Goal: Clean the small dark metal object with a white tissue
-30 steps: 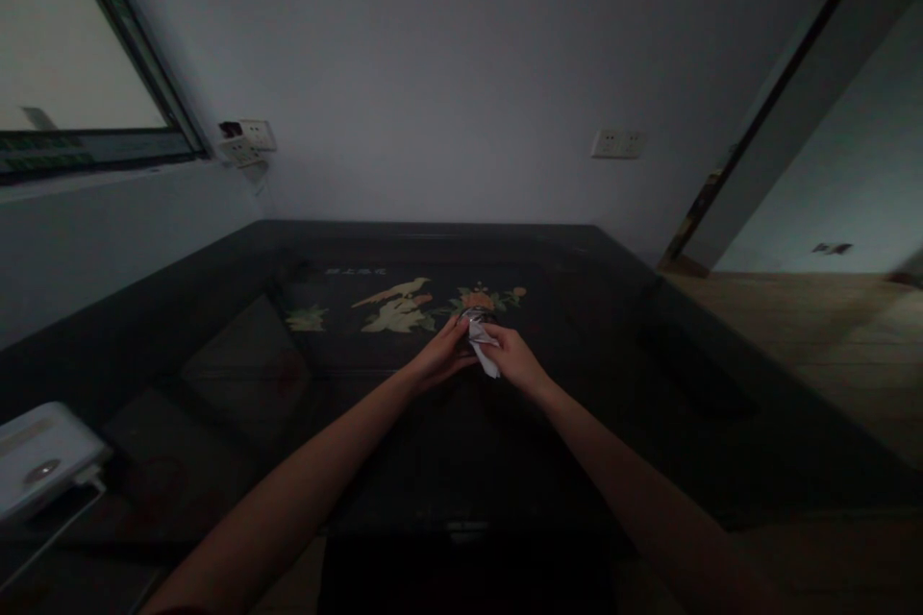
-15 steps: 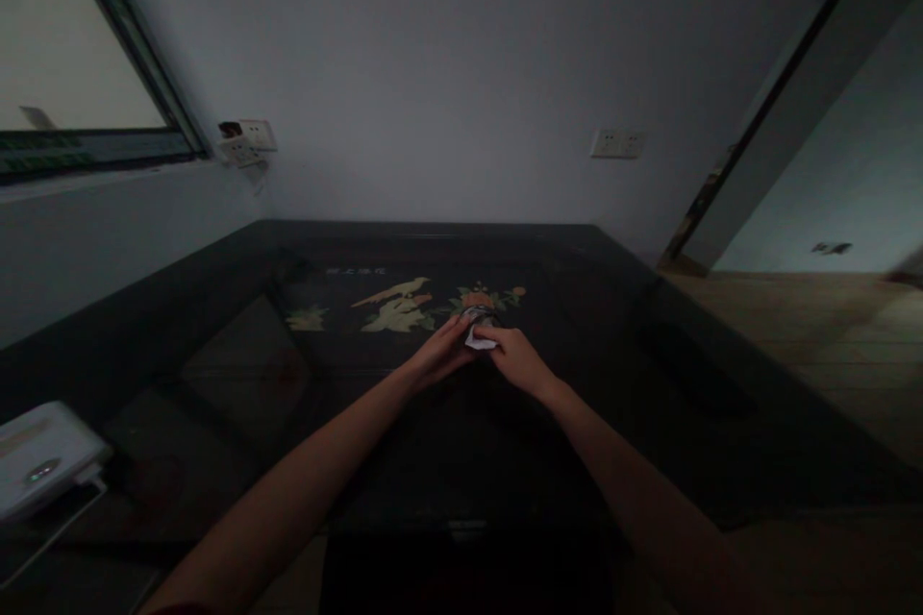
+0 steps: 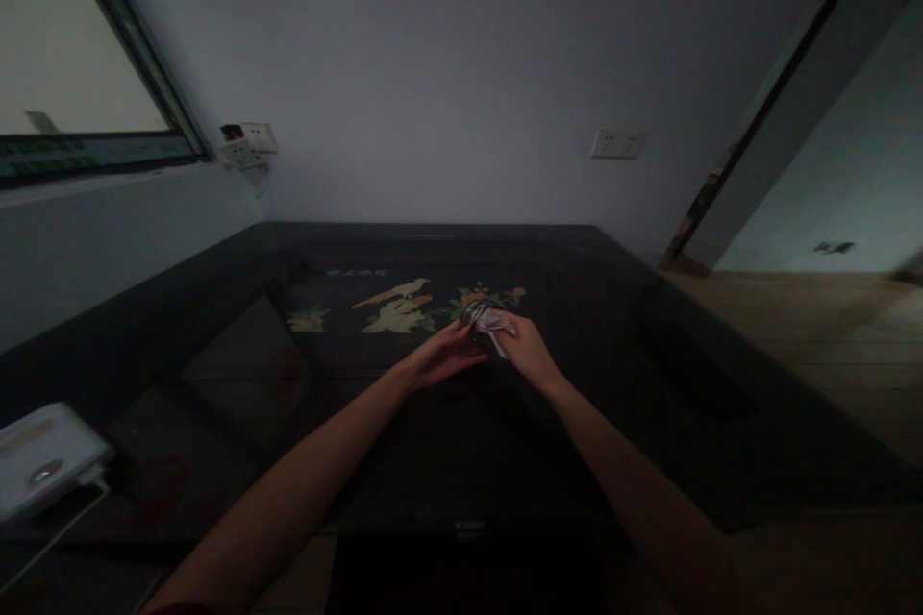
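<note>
Above the middle of the dark table [image 3: 468, 461], my left hand [image 3: 439, 356] holds a small shiny rounded object [image 3: 472, 311] with dark curved edges. It may be glass, but its exact kind is too dim and small to tell. Its fingers curl around the lower left of the object. From the other side my right hand [image 3: 530, 351] grips a crumpled white cloth or tissue [image 3: 496, 321], pressed against the object's right side. A loose corner of the white piece hangs below the right fingers. Part of the object is hidden behind the white piece.
A floral and bird picture [image 3: 396, 307] decorates the tabletop. At the left edge stands a white device [image 3: 50, 456] with a cable. Wall sockets [image 3: 618, 144] sit on the back wall, and a black elongated shape [image 3: 692, 370] lies at right.
My right hand has shifted slightly right and turned, with the white piece now on the object's right side. More of the shiny object shows, and my left fingers are less closely bunched.
</note>
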A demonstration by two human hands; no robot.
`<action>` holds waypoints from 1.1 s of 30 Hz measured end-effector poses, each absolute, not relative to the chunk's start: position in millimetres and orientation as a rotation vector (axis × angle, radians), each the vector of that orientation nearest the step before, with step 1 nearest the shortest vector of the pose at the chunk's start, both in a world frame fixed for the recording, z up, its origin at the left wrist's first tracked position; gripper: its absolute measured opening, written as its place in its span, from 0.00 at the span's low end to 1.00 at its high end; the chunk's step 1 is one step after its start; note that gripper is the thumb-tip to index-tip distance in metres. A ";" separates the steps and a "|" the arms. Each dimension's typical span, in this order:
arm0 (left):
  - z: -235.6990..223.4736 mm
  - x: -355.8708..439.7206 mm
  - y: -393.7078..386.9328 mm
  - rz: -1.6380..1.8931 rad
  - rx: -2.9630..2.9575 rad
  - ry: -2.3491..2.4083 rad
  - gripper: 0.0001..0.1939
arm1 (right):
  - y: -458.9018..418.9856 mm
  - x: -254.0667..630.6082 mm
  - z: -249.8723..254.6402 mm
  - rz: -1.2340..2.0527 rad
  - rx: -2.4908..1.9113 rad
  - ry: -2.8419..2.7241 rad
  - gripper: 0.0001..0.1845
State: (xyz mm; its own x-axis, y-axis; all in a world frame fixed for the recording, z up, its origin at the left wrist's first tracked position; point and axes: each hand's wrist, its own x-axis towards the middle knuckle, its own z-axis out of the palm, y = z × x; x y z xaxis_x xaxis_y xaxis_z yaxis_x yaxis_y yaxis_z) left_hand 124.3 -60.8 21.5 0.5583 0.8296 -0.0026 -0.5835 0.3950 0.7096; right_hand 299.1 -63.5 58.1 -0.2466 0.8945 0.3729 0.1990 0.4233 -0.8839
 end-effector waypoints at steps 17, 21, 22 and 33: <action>6.2 129.7 -50.6 1.044 0.705 0.545 0.15 | -76.2 281.6 49.4 1.159 -0.871 -1.691 0.20; 8.6 131.3 -52.5 1.064 0.697 0.526 0.15 | -79.7 283.9 52.8 0.941 -0.872 -1.975 0.22; 10.1 132.1 -53.5 1.068 0.690 0.523 0.15 | -80.7 284.5 53.3 0.888 -0.878 -2.049 0.23; 13.9 137.9 -50.8 1.038 0.596 0.549 0.15 | -76.1 293.2 43.3 0.328 -1.010 -2.502 0.23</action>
